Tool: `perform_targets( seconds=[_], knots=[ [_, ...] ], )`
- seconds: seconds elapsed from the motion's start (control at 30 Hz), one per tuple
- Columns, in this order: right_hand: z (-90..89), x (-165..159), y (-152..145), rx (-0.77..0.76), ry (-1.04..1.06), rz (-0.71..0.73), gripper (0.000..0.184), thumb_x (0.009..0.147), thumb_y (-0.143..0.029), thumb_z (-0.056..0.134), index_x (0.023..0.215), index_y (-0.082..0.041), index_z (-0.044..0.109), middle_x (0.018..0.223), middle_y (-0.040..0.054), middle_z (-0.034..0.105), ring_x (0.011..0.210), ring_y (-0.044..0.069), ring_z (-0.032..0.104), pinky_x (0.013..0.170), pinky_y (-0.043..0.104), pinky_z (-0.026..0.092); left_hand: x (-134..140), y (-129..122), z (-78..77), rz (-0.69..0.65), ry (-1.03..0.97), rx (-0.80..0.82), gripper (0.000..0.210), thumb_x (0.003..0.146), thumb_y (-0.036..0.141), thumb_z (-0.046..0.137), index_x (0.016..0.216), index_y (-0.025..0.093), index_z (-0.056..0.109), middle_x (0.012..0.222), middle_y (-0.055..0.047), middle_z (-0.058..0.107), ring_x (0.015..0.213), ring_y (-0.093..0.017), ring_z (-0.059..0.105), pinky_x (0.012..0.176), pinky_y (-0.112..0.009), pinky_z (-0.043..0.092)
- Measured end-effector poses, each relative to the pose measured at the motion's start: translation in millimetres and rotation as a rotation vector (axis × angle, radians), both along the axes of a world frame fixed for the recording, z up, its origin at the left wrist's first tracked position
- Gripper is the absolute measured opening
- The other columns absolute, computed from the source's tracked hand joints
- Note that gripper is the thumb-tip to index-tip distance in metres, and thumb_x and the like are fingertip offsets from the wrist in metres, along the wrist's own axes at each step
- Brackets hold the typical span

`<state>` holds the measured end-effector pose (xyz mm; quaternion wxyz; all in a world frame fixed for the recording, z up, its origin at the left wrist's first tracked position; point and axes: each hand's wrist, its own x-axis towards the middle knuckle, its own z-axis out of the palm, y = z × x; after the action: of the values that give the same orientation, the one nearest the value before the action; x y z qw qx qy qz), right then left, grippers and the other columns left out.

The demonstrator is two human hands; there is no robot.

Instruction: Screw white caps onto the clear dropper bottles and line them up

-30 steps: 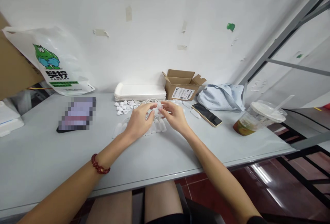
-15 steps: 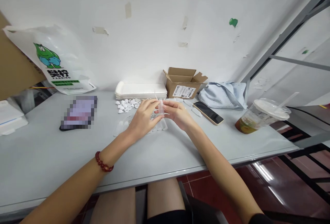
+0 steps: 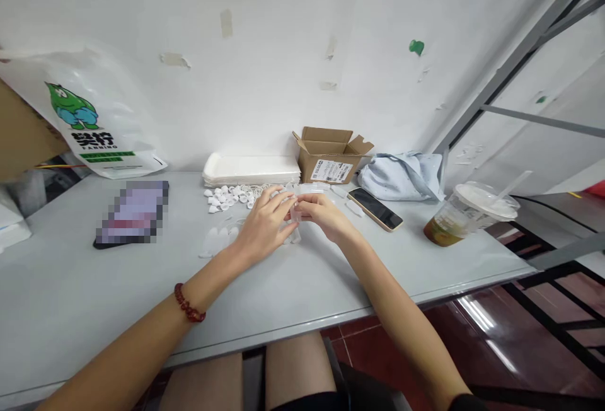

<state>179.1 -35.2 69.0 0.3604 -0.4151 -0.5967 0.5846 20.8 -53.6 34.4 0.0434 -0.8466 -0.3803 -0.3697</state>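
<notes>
Between the fingertips of both hands is a small translucent plastic tube (image 3: 295,214), partly covered by the fingers. My left hand (image 3: 259,227) grips it from the left, thumb low and fingers above. From the right, my right hand (image 3: 325,214) pinches the same tube with its fingers bent. Several small white caps (image 3: 230,198) lie in a loose pile beyond my left hand. Clear plastic pieces (image 3: 215,243) rest on the table under and beside that hand, partly hidden by it.
Against the wall stand stacked white trays (image 3: 255,168) and an open cardboard box (image 3: 326,165). To the right are a phone (image 3: 377,208), pale blue cloth (image 3: 401,176) and a lidded drink cup (image 3: 466,212). A pixelated phone (image 3: 135,212) and plastic bag (image 3: 106,115) are left.
Both hands still hold the tube, and their fingers have shifted on it. The thin strip that stood above the tube no longer shows. The whole scene has slid slightly left in view.
</notes>
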Motion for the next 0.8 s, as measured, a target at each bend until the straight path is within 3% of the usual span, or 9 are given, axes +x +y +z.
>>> perform_targets(
  seconds=[0.17,0.33,0.57,0.8],
  knots=[
    [10.5,17,2,0.103,-0.378,0.036,0.017,0.073,-0.015,0.049,0.075,-0.013,0.066,0.074,0.0027,0.064,0.070,0.011,0.059,0.062,0.021,0.045,15,0,1.6,-0.007,-0.064,-0.135,0.031,0.078,0.021,0.062,0.108,0.018,0.052,0.111,-0.010,0.060,0.118,-0.029,0.043,0.093,-0.046,0.046],
    [12.0,26,5,0.129,-0.660,0.083,0.015,0.075,-0.021,0.055,0.067,-0.013,0.063,0.059,0.0010,0.058,0.057,0.011,0.054,0.049,0.020,0.040,29,-6,0.2,0.021,-0.035,-0.300,0.034,0.073,0.025,0.065,0.101,0.018,0.045,0.107,-0.011,0.052,0.106,-0.028,0.050,0.087,-0.045,0.047],
    [-0.6,22,10,0.144,-0.731,0.106,0.013,0.070,-0.016,0.056,0.058,-0.013,0.059,0.054,-0.0001,0.058,0.053,0.011,0.055,0.052,0.021,0.042,32,-9,-2.8,0.007,0.085,-0.308,0.033,0.073,0.020,0.060,0.100,0.018,0.042,0.106,-0.012,0.055,0.113,-0.030,0.043,0.090,-0.044,0.044],
    [-2.0,21,12,0.182,-0.808,0.168,0.017,0.070,-0.016,0.058,0.053,-0.014,0.056,0.053,0.0006,0.060,0.059,0.013,0.060,0.059,0.021,0.043,29,-10,-6.2,0.035,0.083,-0.384,0.035,0.075,0.025,0.059,0.105,0.017,0.044,0.107,-0.013,0.055,0.111,-0.029,0.046,0.088,-0.043,0.045]
  ],
)
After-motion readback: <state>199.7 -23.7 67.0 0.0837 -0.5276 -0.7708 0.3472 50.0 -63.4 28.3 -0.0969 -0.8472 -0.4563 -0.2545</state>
